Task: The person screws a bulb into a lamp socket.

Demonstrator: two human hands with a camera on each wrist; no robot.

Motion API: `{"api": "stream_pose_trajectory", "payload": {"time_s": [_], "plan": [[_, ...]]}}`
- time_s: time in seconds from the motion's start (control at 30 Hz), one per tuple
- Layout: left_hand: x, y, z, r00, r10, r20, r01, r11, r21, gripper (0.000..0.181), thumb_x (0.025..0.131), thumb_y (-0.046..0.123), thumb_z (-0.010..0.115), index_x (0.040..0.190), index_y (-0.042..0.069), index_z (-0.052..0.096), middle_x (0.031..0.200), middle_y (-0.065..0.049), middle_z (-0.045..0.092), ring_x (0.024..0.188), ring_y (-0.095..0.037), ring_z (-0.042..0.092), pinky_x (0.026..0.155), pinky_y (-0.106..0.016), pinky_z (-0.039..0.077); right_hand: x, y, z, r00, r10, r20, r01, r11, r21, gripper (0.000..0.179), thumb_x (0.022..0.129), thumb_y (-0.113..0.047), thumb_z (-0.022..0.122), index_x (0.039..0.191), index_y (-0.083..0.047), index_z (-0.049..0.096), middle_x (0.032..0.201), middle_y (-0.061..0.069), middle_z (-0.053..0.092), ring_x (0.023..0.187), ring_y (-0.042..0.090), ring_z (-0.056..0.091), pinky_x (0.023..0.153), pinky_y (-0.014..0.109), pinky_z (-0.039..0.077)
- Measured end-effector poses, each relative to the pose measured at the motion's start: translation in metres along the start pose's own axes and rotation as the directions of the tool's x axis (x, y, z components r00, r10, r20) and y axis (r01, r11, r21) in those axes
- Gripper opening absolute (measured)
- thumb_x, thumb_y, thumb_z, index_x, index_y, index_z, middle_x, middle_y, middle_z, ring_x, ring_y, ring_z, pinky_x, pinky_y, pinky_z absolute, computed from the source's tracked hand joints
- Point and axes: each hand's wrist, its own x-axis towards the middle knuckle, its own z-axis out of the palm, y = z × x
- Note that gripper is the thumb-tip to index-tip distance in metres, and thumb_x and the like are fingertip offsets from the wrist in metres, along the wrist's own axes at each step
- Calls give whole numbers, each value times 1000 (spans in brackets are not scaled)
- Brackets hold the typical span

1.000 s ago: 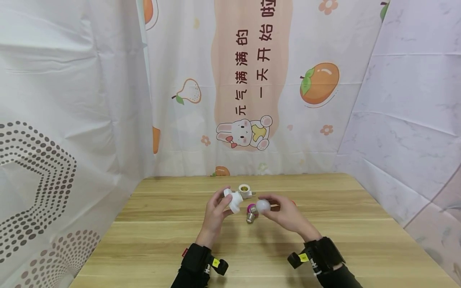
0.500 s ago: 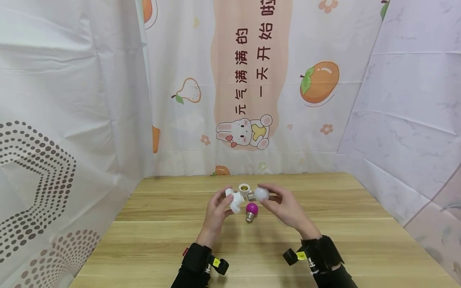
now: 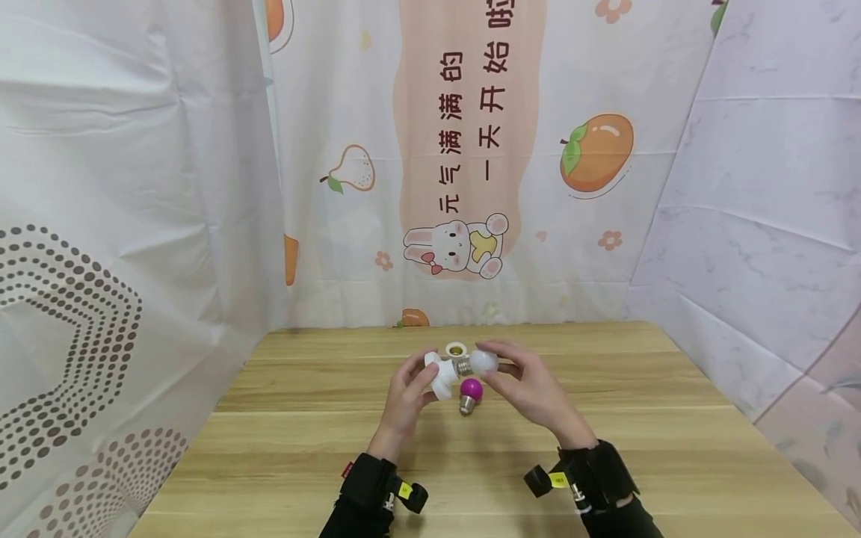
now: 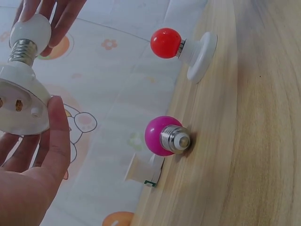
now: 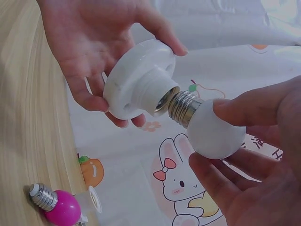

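My left hand (image 3: 402, 396) grips a white round-based lamp holder (image 5: 141, 82) by its base rim, thumb on one side and fingers on the other. Its socket mouth faces right, toward a white light bulb (image 5: 214, 129). Fingertips and thumb of my right hand (image 3: 531, 385) pinch that bulb by its globe. The bulb's metal screw base sits right at the socket's opening, slightly angled to it in the right wrist view. Both are held above the table. Below them a magenta bulb (image 3: 471, 389) lies on the wood, its screw base toward me.
Behind the magenta bulb stands another white socket (image 3: 456, 350) with a brass-coloured inside. In the left wrist view a red bulb (image 4: 165, 43) sits in a white round-based holder (image 4: 203, 57) on the wooden table (image 3: 303, 448). A printed curtain (image 3: 350, 246) hangs at the table's back edge.
My right hand has raised the white bulb and moved it left, bringing its screw base from above the magenta bulb to the socket mouth. My left hand has stayed almost still.
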Motion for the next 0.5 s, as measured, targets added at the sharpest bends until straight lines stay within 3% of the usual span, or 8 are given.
{"api": "stream_pose_trajectory", "payload": {"time_s": [0.5], "plan": [[-1, 2, 2, 999, 0, 48, 0, 1000, 2, 51, 102, 23, 54, 143, -6, 47, 123, -10, 59, 106, -18, 60, 85, -36, 55, -1, -3, 8, 999, 47, 6, -47, 998, -40, 42, 92, 2, 71, 134, 3, 62, 136, 19, 57, 122, 36, 58, 98, 33, 52]]}}
